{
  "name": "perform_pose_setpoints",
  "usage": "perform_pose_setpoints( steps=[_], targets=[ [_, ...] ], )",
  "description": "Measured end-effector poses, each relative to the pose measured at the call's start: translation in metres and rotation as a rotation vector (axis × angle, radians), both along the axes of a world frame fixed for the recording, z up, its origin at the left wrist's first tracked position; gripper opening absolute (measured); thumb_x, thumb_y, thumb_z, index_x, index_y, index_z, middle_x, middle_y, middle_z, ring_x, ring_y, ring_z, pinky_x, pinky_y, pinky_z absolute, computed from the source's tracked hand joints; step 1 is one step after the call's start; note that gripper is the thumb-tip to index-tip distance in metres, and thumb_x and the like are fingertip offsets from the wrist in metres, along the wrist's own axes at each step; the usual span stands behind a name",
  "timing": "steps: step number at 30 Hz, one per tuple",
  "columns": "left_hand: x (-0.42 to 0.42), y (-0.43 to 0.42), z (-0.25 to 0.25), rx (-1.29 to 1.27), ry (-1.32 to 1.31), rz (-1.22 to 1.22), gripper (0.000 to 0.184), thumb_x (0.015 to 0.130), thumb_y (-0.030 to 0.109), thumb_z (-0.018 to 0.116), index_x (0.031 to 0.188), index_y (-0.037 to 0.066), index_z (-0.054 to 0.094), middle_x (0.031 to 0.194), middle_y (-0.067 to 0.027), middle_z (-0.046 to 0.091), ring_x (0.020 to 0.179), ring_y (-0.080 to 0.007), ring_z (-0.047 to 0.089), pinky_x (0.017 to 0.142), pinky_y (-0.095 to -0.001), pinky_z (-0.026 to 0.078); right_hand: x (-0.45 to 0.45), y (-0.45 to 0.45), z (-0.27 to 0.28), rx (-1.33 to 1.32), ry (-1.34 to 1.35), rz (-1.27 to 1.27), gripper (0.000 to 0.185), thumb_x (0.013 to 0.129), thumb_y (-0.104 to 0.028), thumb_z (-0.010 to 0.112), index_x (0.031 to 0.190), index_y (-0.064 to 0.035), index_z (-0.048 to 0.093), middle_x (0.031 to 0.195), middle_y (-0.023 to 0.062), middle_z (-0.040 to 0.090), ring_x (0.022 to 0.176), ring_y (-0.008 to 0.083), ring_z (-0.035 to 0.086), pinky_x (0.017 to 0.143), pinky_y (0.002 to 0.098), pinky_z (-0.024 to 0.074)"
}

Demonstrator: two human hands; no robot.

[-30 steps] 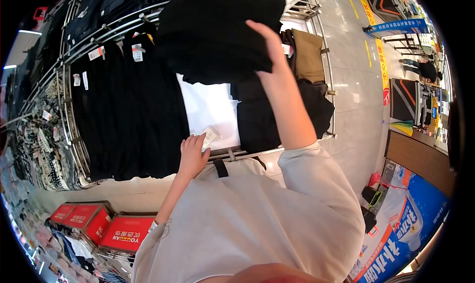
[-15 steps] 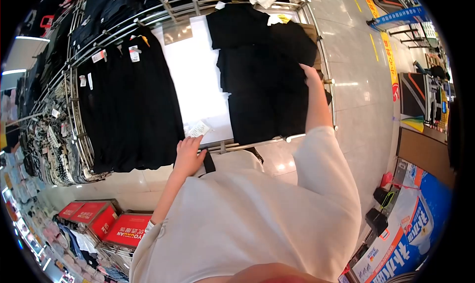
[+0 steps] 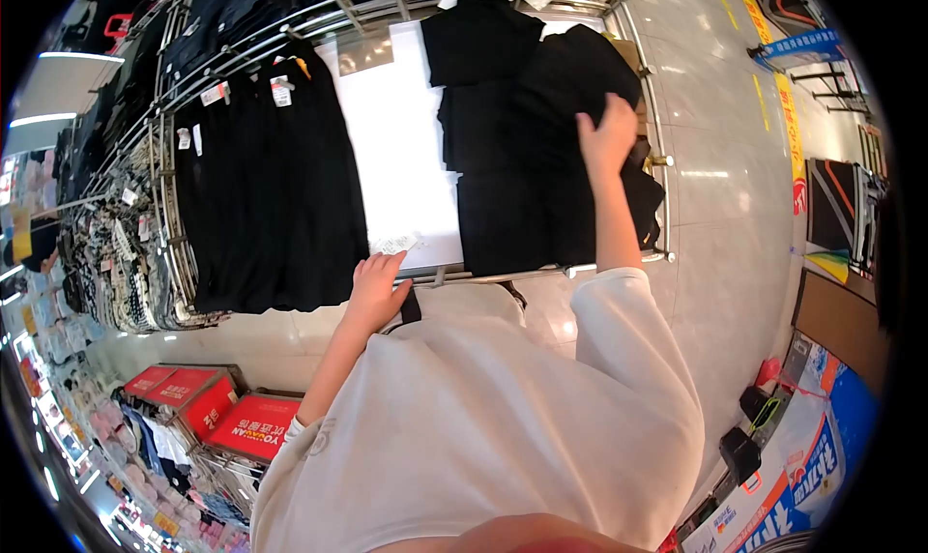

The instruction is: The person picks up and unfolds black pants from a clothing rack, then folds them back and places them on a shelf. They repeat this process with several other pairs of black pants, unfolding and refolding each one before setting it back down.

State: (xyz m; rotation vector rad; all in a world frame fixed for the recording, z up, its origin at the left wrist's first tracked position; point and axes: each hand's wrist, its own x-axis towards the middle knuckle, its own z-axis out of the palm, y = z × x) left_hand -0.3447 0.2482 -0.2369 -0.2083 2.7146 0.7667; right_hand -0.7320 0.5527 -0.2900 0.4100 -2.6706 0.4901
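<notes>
Lower left, glossy red rectangular box [image 3: 249, 427]: YOUXUAN, 优选服饰. Right, long yellow strip [image 3: 791, 132]: 小心, remainder blurred. Lower right, blue-and-white printed panel [image 3: 795, 483]: 补水, rest unclear. White paper tag [image 3: 399, 243] at my left hand [image 3: 377, 290], white-and-red tags [image 3: 215, 93] on long black cloth garments [image 3: 271, 200]: print too small for me.

We list on the display board [image 3: 401, 166]: a garment row [image 3: 271, 195] at left, garment piles [image 3: 498, 226] at right, a paper tag [image 3: 398, 242] between them at the near edge. Beyond it we enter further stock [image 3: 217, 19]; left, more clothing [image 3: 124, 273]; right, the aisle floor [image 3: 710, 200]; at near left, sign boxes [image 3: 253, 425].
</notes>
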Motion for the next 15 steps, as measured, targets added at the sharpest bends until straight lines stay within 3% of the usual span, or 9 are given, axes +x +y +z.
perform_pose_setpoints(
  steps=[1,4,7,12,15],
  targets=[
    [0.003,-0.002,-0.005,0.008,0.020,0.013,0.051,0.089,0.021,0.070,0.136,0.005,0.055,0.127,-0.0160,0.062,0.126,-0.0368,0.052,0.109,-0.0545,0.036,0.008,-0.007,0.009,0.031,-0.096,0.142,0.079,0.072,-0.033,0.088,0.136,-0.0020,0.053,0.134,0.0225,0.056,0.125,0.0406,0.052,0.103,0.0494,0.0431],
    [0.003,0.000,-0.007,0.019,0.048,0.022,0.052,0.089,0.021,0.070,0.136,0.005,0.055,0.126,-0.0157,0.062,0.125,-0.0362,0.052,0.108,-0.0528,0.037,0.023,-0.008,-0.046,0.161,-0.114,0.057,0.079,0.076,-0.043,0.084,0.138,-0.0042,0.055,0.142,0.0228,0.053,0.128,0.0395,0.051,0.104,0.0521,0.0406],
    [0.000,0.002,-0.003,0.008,0.052,0.013,0.052,0.089,0.021,0.070,0.136,0.004,0.055,0.126,-0.0158,0.062,0.125,-0.0354,0.053,0.108,-0.0511,0.037,0.023,-0.007,-0.053,0.245,-0.142,0.041,0.076,0.077,-0.043,0.083,0.137,-0.0041,0.056,0.141,0.0233,0.054,0.129,0.0391,0.050,0.104,0.0504,0.0410],
    [0.003,0.004,-0.003,-0.005,0.043,0.014,0.051,0.089,0.020,0.069,0.135,0.004,0.055,0.125,-0.0158,0.063,0.125,-0.0349,0.053,0.108,-0.0487,0.037,0.003,0.000,-0.057,0.066,-0.113,0.044,0.056,0.084,-0.035,0.077,0.130,-0.0058,0.061,0.123,0.0107,0.066,0.116,0.0311,0.061,0.094,0.0459,0.0485],
    [0.004,0.005,-0.002,-0.007,0.040,0.005,0.051,0.089,0.021,0.069,0.135,0.004,0.056,0.125,-0.0160,0.063,0.125,-0.0350,0.053,0.108,-0.0481,0.038,-0.004,0.014,-0.057,0.111,-0.145,0.130,0.043,0.086,-0.027,0.074,0.123,-0.0052,0.067,0.123,0.0110,0.067,0.115,0.0319,0.062,0.094,0.0461,0.0495]
  ],
)
